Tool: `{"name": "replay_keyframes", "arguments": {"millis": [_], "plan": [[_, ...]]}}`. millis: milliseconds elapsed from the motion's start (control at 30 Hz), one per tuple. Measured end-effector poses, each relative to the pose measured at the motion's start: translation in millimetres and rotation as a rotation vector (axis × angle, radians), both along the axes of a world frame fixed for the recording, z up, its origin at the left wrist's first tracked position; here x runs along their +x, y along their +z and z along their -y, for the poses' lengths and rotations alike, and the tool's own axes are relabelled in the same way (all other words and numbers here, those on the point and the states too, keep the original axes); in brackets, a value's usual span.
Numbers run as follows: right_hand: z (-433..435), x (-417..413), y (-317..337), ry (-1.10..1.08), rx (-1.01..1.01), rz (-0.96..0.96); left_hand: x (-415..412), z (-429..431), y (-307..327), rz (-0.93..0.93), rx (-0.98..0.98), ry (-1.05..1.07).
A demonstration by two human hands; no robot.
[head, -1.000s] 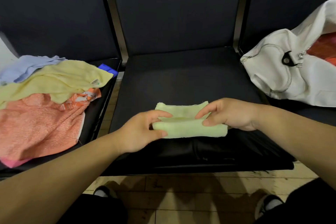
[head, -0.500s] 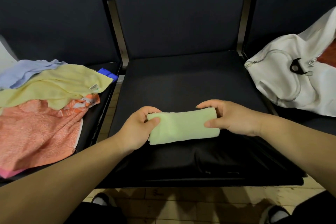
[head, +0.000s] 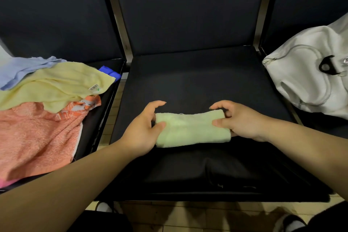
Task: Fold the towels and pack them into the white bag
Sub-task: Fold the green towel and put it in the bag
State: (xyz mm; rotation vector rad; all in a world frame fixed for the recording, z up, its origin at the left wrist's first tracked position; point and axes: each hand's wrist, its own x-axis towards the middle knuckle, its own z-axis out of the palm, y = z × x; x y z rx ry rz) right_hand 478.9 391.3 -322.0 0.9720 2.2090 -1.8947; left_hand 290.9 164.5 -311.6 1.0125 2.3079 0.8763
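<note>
A second ago the green towel (head: 192,130) had a loose flap standing open along its far edge. Now that flap is down and the towel is a flat, thick oblong with rounded folds and a soft, nubbly terry face. Your hands remain at its two ends, set apart by the towel's length, and they sit a little nearer the front of the seat than before.

Your left hand (head: 145,126) pinches the left end, thumb pressed on top and fingers arched over the far edge. Your right hand (head: 243,120) grips the right end, thumb on top and fingers curled round the far corner. The towel sits over the front half of the middle seat (head: 197,81), a dark, matte, padded cushion. You cannot tell whether it rests on the cushion or hangs just clear.

On the left seat (head: 98,118) lies a rumpled heap of unfolded towels. A speckled orange towel (head: 37,134) is at the bottom, a pale yellow towel (head: 52,85) with a small label is draped over it, and a light blue towel (head: 24,68) is behind. The white bag (head: 301,88) slumps on the right seat, well apart from the towel. It is smooth, creased fabric with a stitched, curved seam and a black clip (head: 326,65)
</note>
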Motion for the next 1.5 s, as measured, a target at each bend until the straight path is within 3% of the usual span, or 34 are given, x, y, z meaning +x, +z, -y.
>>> {"name": "replay_keyframes", "arguments": {"millis": [133, 233, 300, 400, 533, 833, 1033, 1167, 1367, 1500], "plan": [[-2.4, -3.6, -2.2, -0.007, 0.082, 0.069, -1.4, -6.6, 0.4, -0.068, -0.04, 0.018], [-7.2, -5.5, 4.2, 0.157, 0.477, 0.091, -1.5, -11.5, 0.6, -0.115, -0.065, 0.087], [-9.0, -10.0, 12.5, 0.261, 0.559, 0.002, -1.2, -13.6, 0.4, -0.173, -0.06, 0.095], [-4.9, -19.3, 21.8, 0.416, 0.459, -0.002, -1.2, -13.9, -1.8, -0.23, -0.041, 0.032], [-1.5, -25.2, 17.7, 0.556, 0.481, 0.065, -5.1, -9.1, -4.5, -0.314, -0.046, -0.127], [-9.1, -37.2, 30.4, 0.649, 0.395, 0.17, -10.6, -0.5, 1.2, -0.143, -0.229, -0.375], [-4.6, -42.4, 24.9, 0.561, -0.085, 0.212, -16.3, 0.2, -5.7, -0.176, -0.268, -0.381], [-0.9, -40.8, 24.8, 0.596, -0.223, 0.257, -18.6, -1.8, -4.5, -0.203, -0.302, -0.452], [9.4, -41.7, 22.5, 0.534, -0.204, 0.222, -18.9, -1.2, -5.3, -0.18, -0.291, -0.439], [13.7, -37.4, 21.7, 0.461, -0.101, 0.116, -22.1, -1.5, -3.3, -0.058, -0.267, -0.403]]}}
